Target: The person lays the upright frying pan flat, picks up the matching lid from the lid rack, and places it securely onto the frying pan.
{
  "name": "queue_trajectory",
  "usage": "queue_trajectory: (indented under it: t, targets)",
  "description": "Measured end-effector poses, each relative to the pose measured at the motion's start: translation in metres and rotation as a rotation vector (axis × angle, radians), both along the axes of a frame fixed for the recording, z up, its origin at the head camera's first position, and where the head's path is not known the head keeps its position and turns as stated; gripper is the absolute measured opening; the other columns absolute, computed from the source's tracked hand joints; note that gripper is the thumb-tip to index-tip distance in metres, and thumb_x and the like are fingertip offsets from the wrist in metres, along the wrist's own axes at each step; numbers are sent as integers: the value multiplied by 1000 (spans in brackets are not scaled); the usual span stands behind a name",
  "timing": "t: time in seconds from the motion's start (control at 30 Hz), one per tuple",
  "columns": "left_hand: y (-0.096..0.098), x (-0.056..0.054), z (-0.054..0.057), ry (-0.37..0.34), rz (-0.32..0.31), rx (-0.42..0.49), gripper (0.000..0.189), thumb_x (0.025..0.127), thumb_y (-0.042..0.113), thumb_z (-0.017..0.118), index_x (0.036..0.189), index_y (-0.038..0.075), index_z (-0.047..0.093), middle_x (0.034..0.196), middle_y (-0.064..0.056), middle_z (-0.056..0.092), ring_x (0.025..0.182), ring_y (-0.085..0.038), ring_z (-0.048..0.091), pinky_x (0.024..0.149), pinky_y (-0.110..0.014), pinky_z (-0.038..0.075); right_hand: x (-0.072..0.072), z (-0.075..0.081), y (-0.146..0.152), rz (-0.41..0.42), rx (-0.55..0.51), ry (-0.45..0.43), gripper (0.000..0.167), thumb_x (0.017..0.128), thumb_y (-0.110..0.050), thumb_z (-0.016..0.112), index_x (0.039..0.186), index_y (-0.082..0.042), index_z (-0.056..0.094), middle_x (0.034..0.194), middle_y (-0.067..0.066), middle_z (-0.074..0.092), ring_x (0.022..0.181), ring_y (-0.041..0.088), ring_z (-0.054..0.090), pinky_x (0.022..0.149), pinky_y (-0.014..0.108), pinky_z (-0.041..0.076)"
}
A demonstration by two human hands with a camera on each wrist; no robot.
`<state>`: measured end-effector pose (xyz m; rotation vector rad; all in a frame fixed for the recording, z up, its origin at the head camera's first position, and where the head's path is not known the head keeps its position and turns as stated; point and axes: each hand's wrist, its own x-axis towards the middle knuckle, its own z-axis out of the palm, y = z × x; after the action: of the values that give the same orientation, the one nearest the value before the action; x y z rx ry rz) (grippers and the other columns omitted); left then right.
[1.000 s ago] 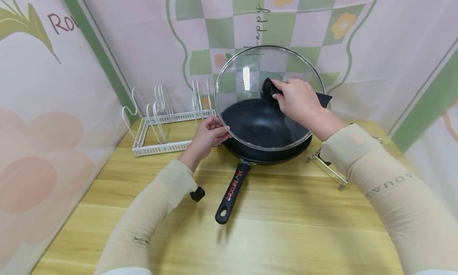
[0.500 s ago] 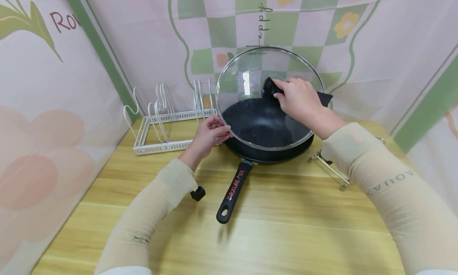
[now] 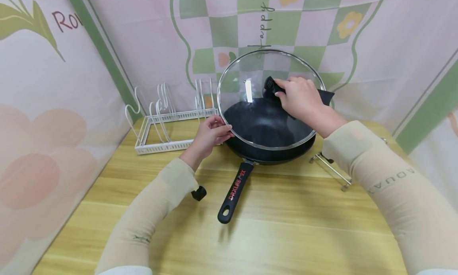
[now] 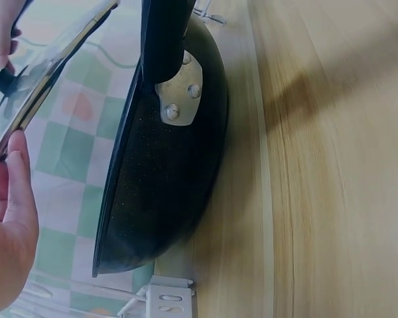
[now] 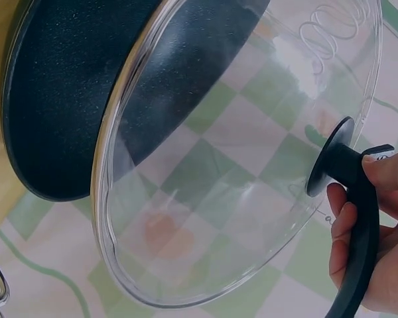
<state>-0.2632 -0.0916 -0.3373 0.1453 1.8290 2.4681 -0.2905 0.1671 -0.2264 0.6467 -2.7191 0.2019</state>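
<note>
A clear glass lid (image 3: 247, 119) with a metal rim stands tilted above a black frying pan (image 3: 264, 155). My right hand (image 3: 300, 96) grips the lid's black handle (image 5: 361, 225), fingers wrapped round it in the right wrist view. At the lid's lower left rim, my left hand (image 3: 211, 135) pinches the edge between thumb and fingers; the left wrist view shows the thumb (image 4: 18, 179) on the rim. The pan rests on the wooden table, its black handle (image 3: 236, 191) with red lettering pointing toward me. In the left wrist view the lid's rim is apart from the pan.
A white wire rack (image 3: 164, 147) stands left of the pan on the wooden table (image 3: 286, 227). A metal wire stand (image 3: 332, 167) sits at the right, partly hidden by the right sleeve. Patterned cloth (image 3: 279, 28) hangs behind the table.
The lid's upper edge has dipped slightly, while both hands keep their hold on it. The pan and rack stay put; the head view has shifted a little.
</note>
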Motion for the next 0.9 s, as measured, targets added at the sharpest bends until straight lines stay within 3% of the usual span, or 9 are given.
queue_trajectory:
  t: [0.3, 0.63, 0.9]
  targets:
    - [-1, 2, -1, -4, -12, 10, 19, 97, -11, 61, 90, 5, 52, 80, -5, 66, 67, -17, 71, 63, -23, 59, -2, -2, -1, -8, -19, -50, 44, 106, -16, 54, 147, -1, 52, 98, 27, 61, 94, 44, 57, 72, 52, 43]
    - [1, 5, -2, -28, -13, 39, 21, 96, -13, 59, 89, 5, 52, 77, -5, 67, 65, -17, 71, 62, -22, 58, -7, -4, -1, 0, -35, -78, 44, 105, -17, 55, 146, 0, 54, 109, 29, 64, 99, 45, 59, 75, 54, 45]
    - [1, 3, -3, -49, 0, 34, 20, 96, -12, 60, 90, 5, 52, 78, -6, 67, 66, -18, 71, 63, -22, 58, -11, -5, 0, -2, -48, -112, 44, 106, -17, 54, 145, 1, 54, 130, 30, 60, 117, 49, 55, 98, 62, 42]
